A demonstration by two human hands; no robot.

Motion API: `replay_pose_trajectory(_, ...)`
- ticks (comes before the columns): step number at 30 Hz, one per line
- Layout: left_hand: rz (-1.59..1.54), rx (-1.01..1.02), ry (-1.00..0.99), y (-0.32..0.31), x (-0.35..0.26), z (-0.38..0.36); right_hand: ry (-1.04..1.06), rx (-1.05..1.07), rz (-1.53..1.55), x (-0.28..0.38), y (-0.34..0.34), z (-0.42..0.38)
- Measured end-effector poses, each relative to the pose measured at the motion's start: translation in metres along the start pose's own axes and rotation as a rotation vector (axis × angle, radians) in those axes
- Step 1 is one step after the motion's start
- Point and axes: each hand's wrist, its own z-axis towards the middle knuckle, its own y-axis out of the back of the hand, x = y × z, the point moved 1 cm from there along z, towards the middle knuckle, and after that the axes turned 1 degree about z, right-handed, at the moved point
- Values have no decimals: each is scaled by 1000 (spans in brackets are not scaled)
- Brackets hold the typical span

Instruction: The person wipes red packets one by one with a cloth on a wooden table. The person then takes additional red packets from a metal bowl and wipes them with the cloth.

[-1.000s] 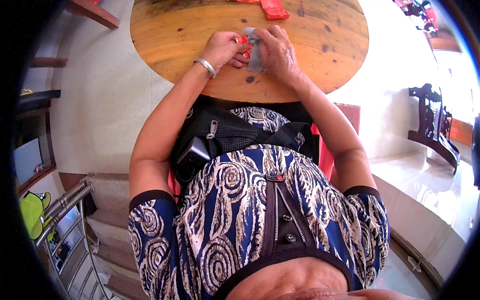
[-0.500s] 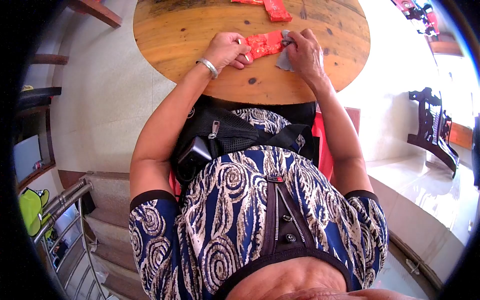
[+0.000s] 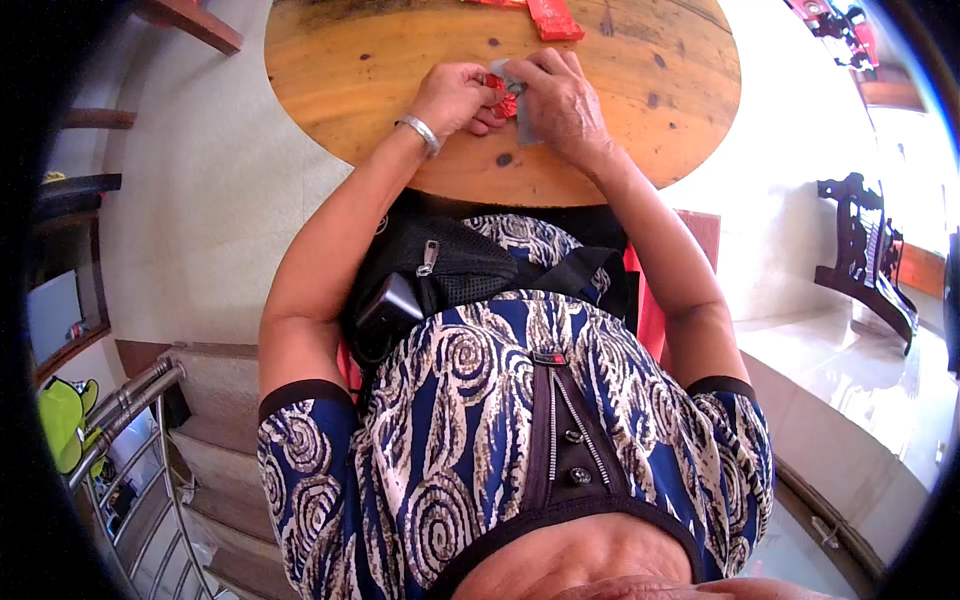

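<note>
Over the round wooden table, my left hand pinches a red item with gold markings, mostly hidden between both hands. My right hand grips a grey cloth and presses it against the red item, close to my left fingertips. Part of the cloth hangs below the right fingers. Farther back on the table lies another red packet, with more red material beside it at the top edge.
A black bag rests on my lap. Metal railing and steps are at the lower left. A dark carved wooden piece stands on the right, and a wooden leg shows at the upper left.
My right hand has moved left with the grey cloth, across the red item towards my left hand. Less of the red item shows now. My left hand has barely moved.
</note>
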Motion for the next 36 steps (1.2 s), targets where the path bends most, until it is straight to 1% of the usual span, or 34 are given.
replay_pose_trajectory(2, 16, -6, 1, 1, 2, 3, -72, -52, 15, -13, -7, -2)
replay_pose_trajectory(4, 72, 28, 24, 2, 3, 4, -80, -33, -2, -21, -2, -3)
replay_pose_trajectory(9, 64, 29, 21, 2, 2, 3, -98, -21, -30, -28, -1, -5)
replay_pose_trajectory(11, 59, 29, 16, 3, 4, 4, -120, -15, -135, -25, 4, -7)
replay_pose_trajectory(12, 65, 29, 19, 3, 3, 4, -120, -16, -136, -26, 5, -8)
replay_pose_trajectory(14, 70, 26, 19, 3, 2, 4, -218, 19, -218, -33, 8, -10)
replay_pose_trajectory(15, 54, 27, 23, 3, 1, 2, -214, 18, -218, -35, 10, -11)
replay_pose_trajectory(17, 36, 25, 27, 4, 2, 2, -296, 18, -230, -41, 16, -14)
replay_pose_trajectory(19, 18, 26, 25, 4, 3, 3, -281, -12, -226, -46, 19, -16)
replay_pose_trajectory(21, 0, 34, 34, 5, 3, 3, -238, -116, -113, -44, 24, -17)
replay_pose_trajectory(22, -17, 42, 44, 5, 3, 3, -238, -116, -112, -39, 26, -14)
replay_pose_trajectory(24, -37, 53, 40, 6, 4, 2, -68, -203, 53, -23, 25, -9)
replay_pose_trajectory(25, -56, 67, 33, 5, 4, 3, -72, -205, 54, -15, 22, -8)
replay_pose_trajectory(27, -44, 77, 33, 5, 4, 4, 70, -116, 95, 0, 13, -5)
replay_pose_trajectory(28, -35, 83, 32, 5, 4, 5, 110, -62, 50, 6, 10, -5)
replay_pose_trajectory(29, -32, 85, 32, 5, 5, 5, 107, -65, 51, 11, 7, -4)
replay_pose_trajectory(31, -65, 61, 9, 4, 4, 3, 58, 28, -100, 15, 3, -2)
replay_pose_trajectory(36, -83, 47, 15, 3, 3, 3, -33, -26, -97, -4, 1, -6)
